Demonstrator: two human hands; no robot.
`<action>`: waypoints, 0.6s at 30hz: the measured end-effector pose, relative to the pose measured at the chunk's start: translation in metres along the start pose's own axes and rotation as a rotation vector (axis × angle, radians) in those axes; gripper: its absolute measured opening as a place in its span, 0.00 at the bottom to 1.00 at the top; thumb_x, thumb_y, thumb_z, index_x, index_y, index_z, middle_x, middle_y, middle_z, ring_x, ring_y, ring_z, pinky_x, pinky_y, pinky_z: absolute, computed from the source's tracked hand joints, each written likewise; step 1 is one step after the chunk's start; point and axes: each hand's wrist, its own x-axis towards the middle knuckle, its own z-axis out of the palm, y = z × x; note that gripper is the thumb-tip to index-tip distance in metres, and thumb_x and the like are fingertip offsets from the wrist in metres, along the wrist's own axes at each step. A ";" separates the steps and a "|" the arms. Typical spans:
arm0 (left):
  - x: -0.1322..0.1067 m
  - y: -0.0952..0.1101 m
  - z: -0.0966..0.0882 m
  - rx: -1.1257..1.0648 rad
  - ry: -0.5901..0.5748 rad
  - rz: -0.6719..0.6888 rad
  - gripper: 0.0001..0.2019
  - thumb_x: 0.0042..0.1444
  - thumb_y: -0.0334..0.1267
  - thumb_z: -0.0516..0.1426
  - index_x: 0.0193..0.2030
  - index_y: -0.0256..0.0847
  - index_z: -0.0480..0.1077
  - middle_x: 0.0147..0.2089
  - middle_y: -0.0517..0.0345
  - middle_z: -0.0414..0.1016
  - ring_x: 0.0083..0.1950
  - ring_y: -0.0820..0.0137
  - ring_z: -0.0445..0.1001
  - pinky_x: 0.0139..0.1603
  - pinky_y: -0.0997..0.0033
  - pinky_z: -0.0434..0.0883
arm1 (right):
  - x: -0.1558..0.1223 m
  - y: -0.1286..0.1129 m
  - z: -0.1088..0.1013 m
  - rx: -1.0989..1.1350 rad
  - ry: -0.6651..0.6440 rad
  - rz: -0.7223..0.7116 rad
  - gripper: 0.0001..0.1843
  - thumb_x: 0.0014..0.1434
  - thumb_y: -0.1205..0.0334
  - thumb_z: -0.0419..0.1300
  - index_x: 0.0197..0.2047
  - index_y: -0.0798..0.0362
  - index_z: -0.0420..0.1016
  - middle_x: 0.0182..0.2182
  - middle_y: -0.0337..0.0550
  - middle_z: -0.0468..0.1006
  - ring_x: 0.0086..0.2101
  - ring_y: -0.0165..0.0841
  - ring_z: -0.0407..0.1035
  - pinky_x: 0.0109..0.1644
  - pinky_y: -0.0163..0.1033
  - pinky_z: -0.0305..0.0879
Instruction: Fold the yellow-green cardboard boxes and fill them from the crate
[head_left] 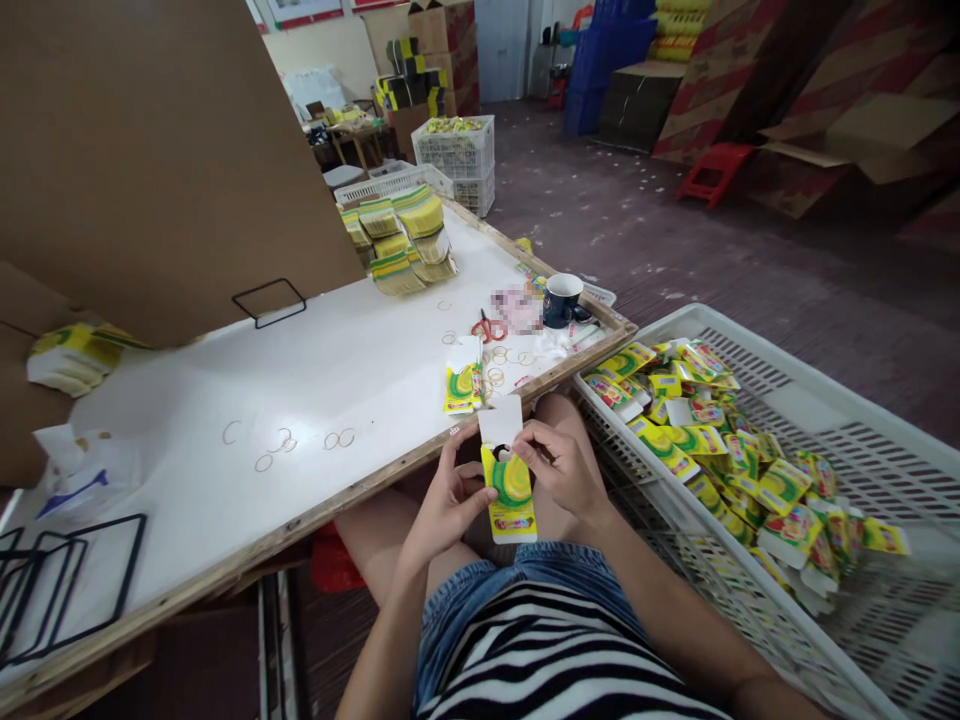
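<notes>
Above my lap I hold a small yellow and green cardboard box (513, 505) with a round cutout and a white flap standing up at its top. My left hand (451, 497) grips its left side, with the thumb across the front. At the upper right edge, by the flap, the fingertips of my right hand (561, 465) pinch the card. Just beyond, on the table edge, lies a little stack of similar flat boxes (460, 388). On my right a white plastic crate (757, 345) holds many such boxes in a loose heap.
The white table (195, 420) bears scattered rubber bands (337, 439), red-handled scissors (489, 328), a dark mug (562, 301) and bundled flat boxes (405, 240). Black wire frames (75, 580) and a plastic bag (86, 470) lie at the left. A red stool (715, 172) stands on the floor.
</notes>
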 end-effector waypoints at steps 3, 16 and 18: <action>0.001 -0.001 0.000 0.026 -0.018 -0.014 0.41 0.55 0.37 0.62 0.68 0.50 0.42 0.48 0.51 0.76 0.44 0.64 0.78 0.45 0.64 0.74 | -0.001 0.001 0.002 0.095 0.068 0.043 0.15 0.63 0.54 0.56 0.50 0.49 0.68 0.35 0.43 0.74 0.34 0.34 0.70 0.36 0.38 0.67; 0.001 -0.004 0.000 0.311 0.183 0.016 0.25 0.58 0.35 0.57 0.62 0.44 0.60 0.49 0.50 0.75 0.46 0.64 0.77 0.46 0.65 0.75 | 0.005 0.005 -0.005 -0.076 -0.163 0.172 0.20 0.56 0.62 0.60 0.53 0.52 0.69 0.24 0.32 0.64 0.23 0.27 0.59 0.28 0.32 0.58; 0.001 -0.003 0.001 0.293 0.175 0.010 0.25 0.58 0.35 0.57 0.63 0.44 0.58 0.50 0.50 0.75 0.47 0.64 0.77 0.47 0.64 0.75 | 0.005 0.006 -0.002 -0.088 -0.154 0.172 0.19 0.56 0.66 0.58 0.52 0.52 0.68 0.22 0.30 0.62 0.23 0.27 0.60 0.29 0.32 0.59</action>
